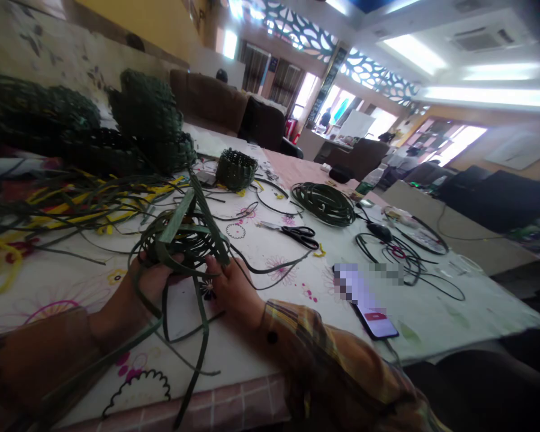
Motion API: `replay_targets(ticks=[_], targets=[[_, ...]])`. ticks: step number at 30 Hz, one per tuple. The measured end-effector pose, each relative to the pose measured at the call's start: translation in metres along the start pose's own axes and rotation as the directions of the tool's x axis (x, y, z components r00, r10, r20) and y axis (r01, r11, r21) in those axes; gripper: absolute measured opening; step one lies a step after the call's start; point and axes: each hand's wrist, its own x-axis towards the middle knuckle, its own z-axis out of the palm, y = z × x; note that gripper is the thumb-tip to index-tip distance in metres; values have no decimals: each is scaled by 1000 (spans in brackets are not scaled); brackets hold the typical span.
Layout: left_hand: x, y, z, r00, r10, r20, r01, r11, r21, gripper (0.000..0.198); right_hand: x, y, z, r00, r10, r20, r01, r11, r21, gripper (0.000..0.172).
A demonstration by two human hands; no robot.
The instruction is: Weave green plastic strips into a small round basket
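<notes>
At lower centre, green weave [184, 237]: held over the counter [432, 312].
Left hand [155, 282]: closed on its rim.
Right hand [234, 291]: gripping its edge.
Handling: light, springy, loose-stranded; grip the woven base.

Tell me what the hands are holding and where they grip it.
A half-woven green strip basket: the left hand grips its lower left edge, the right hand its lower right edge.

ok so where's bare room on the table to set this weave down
Bare cloth right of the phone, below the cables, out to the table corner. A smaller patch between scissors and phone. Crowded left, around the weave: loose strips, baskets.
</notes>
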Motion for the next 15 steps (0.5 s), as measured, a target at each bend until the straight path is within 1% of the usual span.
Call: replay_targets(ticks=[4, 7, 9, 11, 15], targets=[[-7, 2, 7, 1000, -15, -11, 15, 999, -39, 40, 1, 2, 5, 999, 0, -40, 4, 993, 115, 41], [-10, 2, 7, 997, -67, -36, 66, 997, -35, 45, 1, 1, 9, 998, 38, -51, -27, 980, 199, 39], [-11, 1, 7, 995, -86, -41, 85, 996, -28, 46, 0, 0, 11, 997, 54, -57, -40, 975, 219, 39], [-12, 2, 8, 998, -64, -15, 63, 998, -26, 43, 0, 0, 13, 996, 53, -65, -38, 976, 216, 41], [-17, 6, 12, 997, -10, 80, 12, 999, -32, 38, 0, 1, 15, 997, 41, -69, -26, 978, 208, 42]])
